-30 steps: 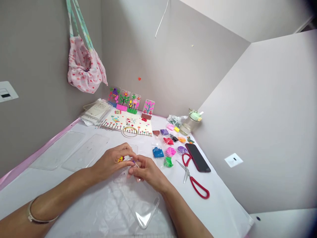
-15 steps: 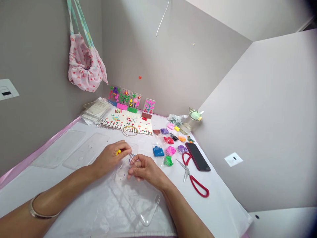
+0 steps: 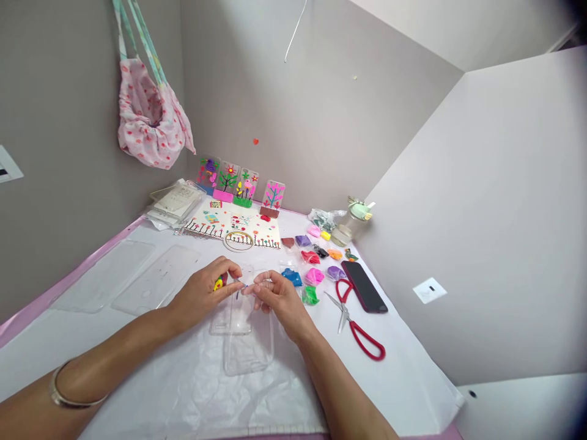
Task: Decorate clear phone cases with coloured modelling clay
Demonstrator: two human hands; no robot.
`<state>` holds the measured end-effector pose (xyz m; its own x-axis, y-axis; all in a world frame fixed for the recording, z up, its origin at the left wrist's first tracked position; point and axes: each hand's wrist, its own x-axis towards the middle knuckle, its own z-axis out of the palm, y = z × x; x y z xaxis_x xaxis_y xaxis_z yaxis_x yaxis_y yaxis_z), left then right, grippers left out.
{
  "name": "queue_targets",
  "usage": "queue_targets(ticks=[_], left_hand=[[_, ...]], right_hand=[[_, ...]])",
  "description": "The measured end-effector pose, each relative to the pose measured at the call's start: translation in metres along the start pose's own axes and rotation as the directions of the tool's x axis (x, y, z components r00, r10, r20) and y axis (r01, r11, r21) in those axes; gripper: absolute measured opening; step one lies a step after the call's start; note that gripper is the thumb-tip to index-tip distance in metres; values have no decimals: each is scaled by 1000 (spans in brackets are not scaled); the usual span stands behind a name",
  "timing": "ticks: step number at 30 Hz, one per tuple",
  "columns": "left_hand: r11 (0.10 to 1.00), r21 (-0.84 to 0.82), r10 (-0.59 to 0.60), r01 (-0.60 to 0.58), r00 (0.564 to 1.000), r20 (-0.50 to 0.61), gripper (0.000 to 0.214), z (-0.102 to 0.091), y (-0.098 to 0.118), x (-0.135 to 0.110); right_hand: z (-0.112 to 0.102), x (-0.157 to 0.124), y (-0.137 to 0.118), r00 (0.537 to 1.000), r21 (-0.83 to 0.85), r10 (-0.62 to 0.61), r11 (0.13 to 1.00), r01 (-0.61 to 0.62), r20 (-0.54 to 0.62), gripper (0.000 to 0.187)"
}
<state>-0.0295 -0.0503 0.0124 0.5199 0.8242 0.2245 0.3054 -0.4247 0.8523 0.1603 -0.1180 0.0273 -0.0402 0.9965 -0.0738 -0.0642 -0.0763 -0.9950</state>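
My left hand [image 3: 208,286] is closed, with a small yellow-handled tool [image 3: 218,283] tucked in its palm. Its thumb and forefinger pinch together at a tiny dark purple bit whose kind I cannot make out. My right hand [image 3: 275,299] is closed on the upper part of a clear phone case [image 3: 249,357], fingertips meeting those of the left. The case hangs tilted below both hands. Behind it, another clear case [image 3: 220,324] lies on the table, partly covered.
Two more clear cases [image 3: 158,278] lie at left. Red-handled scissors [image 3: 367,342] and a phone [image 3: 365,287] are at right. Several bagged clay lumps [image 3: 314,276] sit beyond my right hand. Decorated clear panels [image 3: 274,197], a bangle [image 3: 238,241] and a jar [image 3: 343,232] stand behind.
The clear case has swung from a slant toward the lower right to hanging more upright. My right hand has risen slightly. The metal tip of the yellow-handled tool no longer shows clearly.
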Motion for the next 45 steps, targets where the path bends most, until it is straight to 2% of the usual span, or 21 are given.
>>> queue_targets(ticks=[4,10,18,21,27,29,35,41,45], left_hand=[[998,21,-59,59,998,-3,33,7,-4,0],[993,-38,-113,115,992,48,14,9,-1,1],[987,-104,-111,119,991,80,23,8,-2,3],[989,-106,-94,101,993,71,24,4,-2,3],[991,-71,-114,110,992,-51,29,-10,-3,5],[990,-75,-122,119,992,-42,33,-10,-3,5],[987,-126,-99,103,994,37,25,-2,0,5],[958,-216,-182,188,982,49,35,-11,-7,10],[937,-264,-226,231,973,49,32,-17,-10,13]], right_hand=[[6,2,7,1000,-7,-8,1000,8,-17,31],[14,2,9,999,-34,-17,999,16,-38,30],[14,2,9,998,-54,-37,998,34,-45,25],[12,3,9,999,-42,-36,999,34,-39,26],[8,2,7,1000,-7,-19,1000,19,-3,29],[8,1,7,1000,7,-5,1000,5,25,30],[9,0,8,993,41,34,998,-39,117,33],[7,-2,4,992,16,8,1000,-11,128,30],[6,-2,2,995,19,-12,1000,10,96,28]])
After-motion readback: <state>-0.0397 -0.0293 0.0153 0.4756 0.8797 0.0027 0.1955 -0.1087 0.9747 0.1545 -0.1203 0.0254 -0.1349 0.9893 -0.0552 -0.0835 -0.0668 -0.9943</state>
